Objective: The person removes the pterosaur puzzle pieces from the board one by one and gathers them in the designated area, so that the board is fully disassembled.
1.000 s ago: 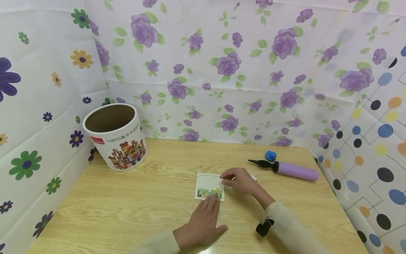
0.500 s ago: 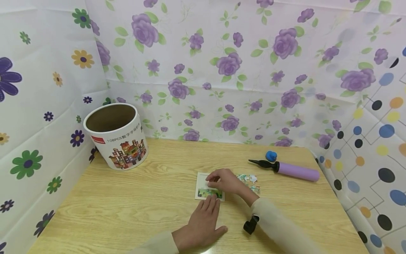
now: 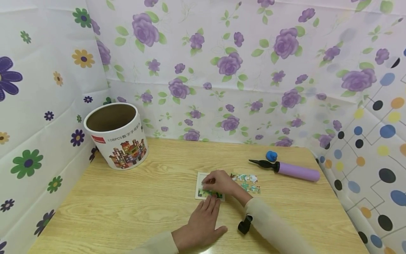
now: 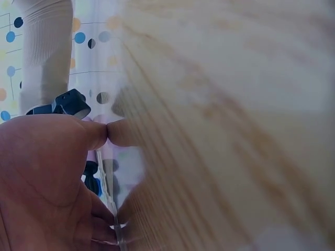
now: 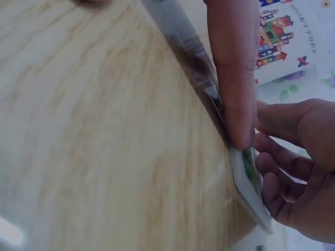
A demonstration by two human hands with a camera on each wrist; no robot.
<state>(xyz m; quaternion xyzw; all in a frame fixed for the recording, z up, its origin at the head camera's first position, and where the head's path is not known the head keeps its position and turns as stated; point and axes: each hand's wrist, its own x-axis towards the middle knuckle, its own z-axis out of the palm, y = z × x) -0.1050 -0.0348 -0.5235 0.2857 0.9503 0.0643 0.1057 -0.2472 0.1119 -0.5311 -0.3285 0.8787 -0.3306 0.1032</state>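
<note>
Fingers (image 3: 211, 201) pressing puzzle tray (image 3: 201, 184), wooden table (image 3: 127, 204), floral-papered walls (image 3: 253, 70)

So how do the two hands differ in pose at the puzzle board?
The left hand lies flat on the table, fingers straight, fingertips at the puzzle board's near edge. The right hand is over the board with curled fingers, seemingly pinching a piece there; the piece itself is hidden. Both wear beige sleeves.
</note>
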